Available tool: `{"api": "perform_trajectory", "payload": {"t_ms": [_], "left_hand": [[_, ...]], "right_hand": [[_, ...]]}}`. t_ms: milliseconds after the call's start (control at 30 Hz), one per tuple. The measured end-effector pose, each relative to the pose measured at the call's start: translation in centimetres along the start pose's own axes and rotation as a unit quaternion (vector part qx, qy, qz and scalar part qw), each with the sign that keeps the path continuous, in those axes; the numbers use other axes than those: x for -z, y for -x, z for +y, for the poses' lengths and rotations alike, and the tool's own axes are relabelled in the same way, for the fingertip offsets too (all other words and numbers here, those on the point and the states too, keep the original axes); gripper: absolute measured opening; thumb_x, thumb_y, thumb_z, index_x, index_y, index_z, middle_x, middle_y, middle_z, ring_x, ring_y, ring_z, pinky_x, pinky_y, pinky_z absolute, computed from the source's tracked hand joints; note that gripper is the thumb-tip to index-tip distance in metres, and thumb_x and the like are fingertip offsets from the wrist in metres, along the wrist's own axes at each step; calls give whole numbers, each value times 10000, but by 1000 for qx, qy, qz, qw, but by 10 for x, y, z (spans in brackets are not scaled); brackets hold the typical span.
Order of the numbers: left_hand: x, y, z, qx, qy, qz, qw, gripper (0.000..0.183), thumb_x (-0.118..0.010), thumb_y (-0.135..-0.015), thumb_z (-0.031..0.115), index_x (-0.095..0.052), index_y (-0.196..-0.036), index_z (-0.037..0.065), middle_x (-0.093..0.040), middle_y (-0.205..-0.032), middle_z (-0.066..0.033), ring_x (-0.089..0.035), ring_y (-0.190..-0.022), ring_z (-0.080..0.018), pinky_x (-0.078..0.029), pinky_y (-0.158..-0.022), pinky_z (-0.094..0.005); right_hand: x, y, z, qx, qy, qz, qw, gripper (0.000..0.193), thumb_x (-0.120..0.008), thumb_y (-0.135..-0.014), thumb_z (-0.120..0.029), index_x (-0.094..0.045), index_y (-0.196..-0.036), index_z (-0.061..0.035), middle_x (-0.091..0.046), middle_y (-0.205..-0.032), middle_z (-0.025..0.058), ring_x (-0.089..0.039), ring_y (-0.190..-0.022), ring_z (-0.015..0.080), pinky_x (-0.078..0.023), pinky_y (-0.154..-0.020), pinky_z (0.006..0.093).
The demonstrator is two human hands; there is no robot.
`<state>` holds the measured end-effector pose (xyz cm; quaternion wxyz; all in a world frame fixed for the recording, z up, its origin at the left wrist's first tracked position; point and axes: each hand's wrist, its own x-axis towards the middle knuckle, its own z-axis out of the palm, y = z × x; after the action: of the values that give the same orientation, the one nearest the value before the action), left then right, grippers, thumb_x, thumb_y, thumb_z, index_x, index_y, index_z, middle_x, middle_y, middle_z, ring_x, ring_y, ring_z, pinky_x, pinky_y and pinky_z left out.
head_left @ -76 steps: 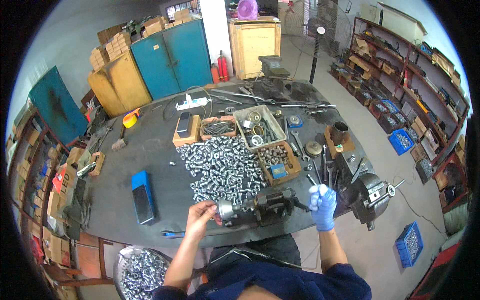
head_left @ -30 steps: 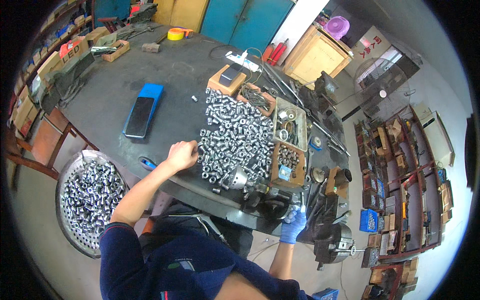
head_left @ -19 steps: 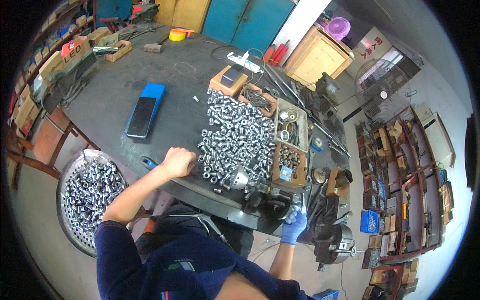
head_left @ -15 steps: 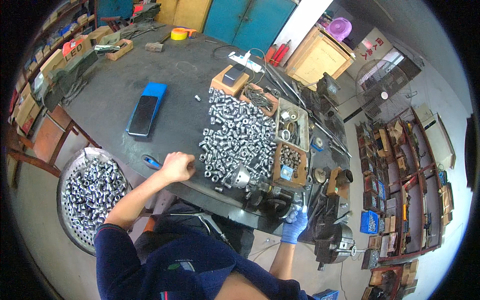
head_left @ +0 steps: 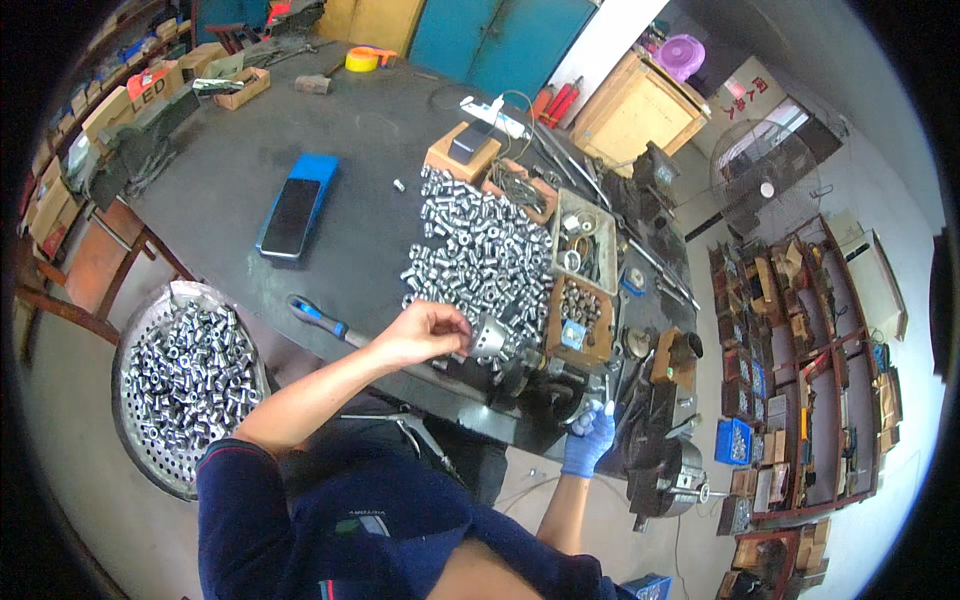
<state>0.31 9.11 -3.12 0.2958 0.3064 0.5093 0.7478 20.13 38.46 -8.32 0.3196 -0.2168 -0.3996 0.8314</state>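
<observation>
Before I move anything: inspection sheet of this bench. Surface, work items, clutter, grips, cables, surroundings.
Surface: dark tabletop, lightly marked.
Work items: metal fittings heaped beside the silver chuck; more in a perforated pan, lower left.
Clutter: blue-handled tool near the front edge; hammer and yellow tape farther back.
Grips: left grip bare, at the chuck; right grip blue-gloved, right of it. Whether either holds something: unclear.
Cables: white power strip at the far side, cord plugged in.
Surroundings: teal cabinet, fire extinguishers, standing fan, stocked shelves right.
</observation>
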Motion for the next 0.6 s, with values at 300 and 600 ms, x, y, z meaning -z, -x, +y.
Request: {"api": "perform_trajectory", "payload": {"t_ms": [300, 600], "left_hand": [[44, 10, -23, -30, -431, 137, 891, 91, -587, -722, 38, -596, -805, 0, -600, -689, -105, -583, -608, -169, -455, -581, -301], [29, 22, -39, 12, -649, 84, 756, 302, -607, -671, 192, -565, -945, 71, -590, -805, -145, -584, -744, -343, -456, -647, -441]], "right_hand": [[11, 0, 1, -15, -27, -7, 1000, 290, -560, -850, -305, -580, -814, -18, -490, -536, 2, -423, -409, 65, -314, -343, 177], [9, -2, 1, -20, -29, 13, 999, 297, -571, -839, -307, -590, -810, -12, -488, -526, 8, -423, -410, 75, -300, -346, 183]]}}
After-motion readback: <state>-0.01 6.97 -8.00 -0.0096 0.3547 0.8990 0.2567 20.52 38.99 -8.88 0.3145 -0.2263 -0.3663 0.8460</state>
